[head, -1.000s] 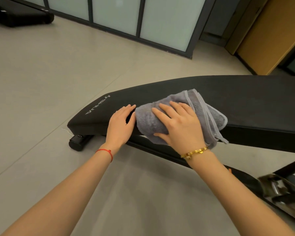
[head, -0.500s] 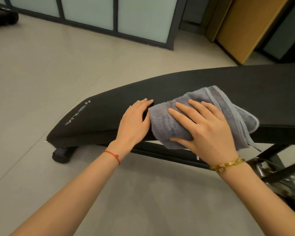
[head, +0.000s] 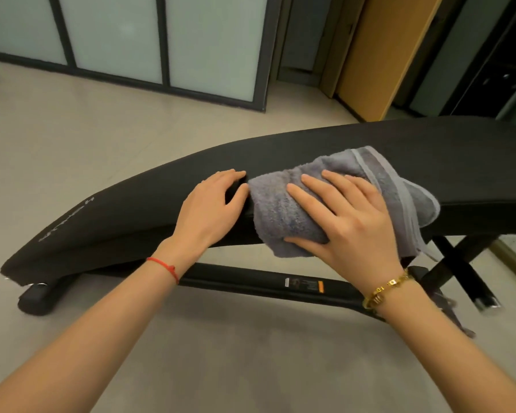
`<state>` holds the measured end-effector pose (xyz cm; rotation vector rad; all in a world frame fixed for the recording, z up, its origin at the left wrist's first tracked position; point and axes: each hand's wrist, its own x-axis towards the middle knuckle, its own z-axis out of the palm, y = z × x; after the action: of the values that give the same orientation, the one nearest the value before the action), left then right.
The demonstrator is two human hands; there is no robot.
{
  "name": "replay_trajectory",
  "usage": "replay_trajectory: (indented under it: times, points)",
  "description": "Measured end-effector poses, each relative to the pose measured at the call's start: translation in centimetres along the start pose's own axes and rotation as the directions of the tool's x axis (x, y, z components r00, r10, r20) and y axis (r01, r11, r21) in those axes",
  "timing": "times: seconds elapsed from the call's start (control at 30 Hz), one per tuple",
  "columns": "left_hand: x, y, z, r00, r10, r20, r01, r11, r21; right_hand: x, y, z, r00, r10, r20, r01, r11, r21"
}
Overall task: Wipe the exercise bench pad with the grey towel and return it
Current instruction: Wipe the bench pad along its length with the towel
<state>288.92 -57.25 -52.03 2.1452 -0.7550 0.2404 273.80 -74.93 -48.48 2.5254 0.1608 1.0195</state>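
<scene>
Bench pad (head: 149,210) logo at left end blurred, unreadable; pad's right end cut off by the frame. Left hand (head: 210,208) flat on pad's near edge, fingers relaxed, holding nothing, fingertips just beside grey towel (head: 280,210). Right hand (head: 349,222) pressing bunched towel onto pad, fingers spread straight, thumb under towel's lower fold. Frame label (head: 306,285) illegible.

Grey towel (head: 283,210) — farther along pad (head: 399,150)

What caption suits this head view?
Right hand presses grey towel on black bench pad; left hand rests alongside.
</scene>
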Motion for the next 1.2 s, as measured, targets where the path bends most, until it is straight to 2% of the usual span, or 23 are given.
replay_trajectory:
  times: [0.1,0.3,0.4,0.53,0.63,0.8,1.0,1.2]
  points:
    - [-0.1,2.2,0.9,0.999,-0.044,-0.028,0.045,0.998,0.041,-1.2,3.2,-1.4,0.998,-0.059,0.022,0.058,0.998,0.02]
    - [-0.3,6.7,2.7,0.996,-0.058,-0.06,0.063,0.995,0.072,-5.4,11.3,-5.0,1.0,0.028,0.004,-0.028,0.999,-0.015]
    - [-0.1,9.1,3.9,0.997,-0.047,-0.068,0.052,0.995,0.079,-4.4,10.2,-4.1,0.999,0.054,-0.005,-0.054,0.998,0.027]
    - [-0.4,10.3,4.9,0.993,-0.061,-0.098,0.07,0.994,0.084,-3.1,8.8,-2.9,0.998,-0.037,0.059,0.033,0.997,0.069]
    - [-0.7,10.4,4.8,0.989,-0.064,-0.132,0.08,0.989,0.123,-4.8,11.8,-4.4,0.995,-0.073,0.062,0.068,0.994,0.086]
    - [-1.0,11.2,4.8,0.988,-0.088,-0.128,0.106,0.985,0.139,-8.4,17.5,-6.9,1.0,0.024,0.012,-0.024,1.0,0.015]
    - [-1.2,11.6,4.8,0.987,-0.117,-0.114,0.132,0.982,0.138,-4.5,12.6,-4.4,0.995,-0.066,0.073,0.065,0.998,0.025]
    - [-1.2,13.0,5.1,0.989,-0.124,-0.075,0.134,0.981,0.138,-7.3,15.7,-5.4,0.994,-0.103,-0.028,0.104,0.994,0.03]
